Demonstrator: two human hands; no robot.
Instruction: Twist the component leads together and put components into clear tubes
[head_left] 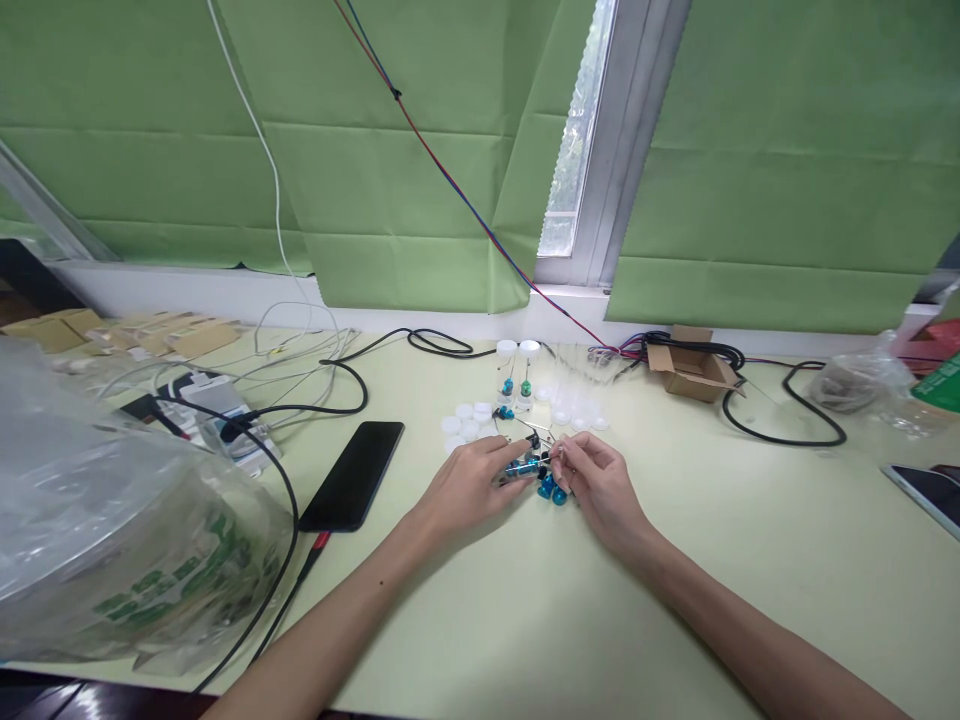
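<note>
Pale table [637,620]; left hand [474,480], right hand [602,488] mid-table. Left grip wraps clear-and-blue piece [523,468] between them. Loose blue parts [559,495] just beside: bump could scatter them. Right grip pinches tiny part [555,453], type unclear; slack pinch could drop it.

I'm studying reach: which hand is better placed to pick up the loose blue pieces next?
Probably the right hand: it's right beside the blue pieces, though apparently pinching a thin piece. The left hand is around a clear container.
</note>
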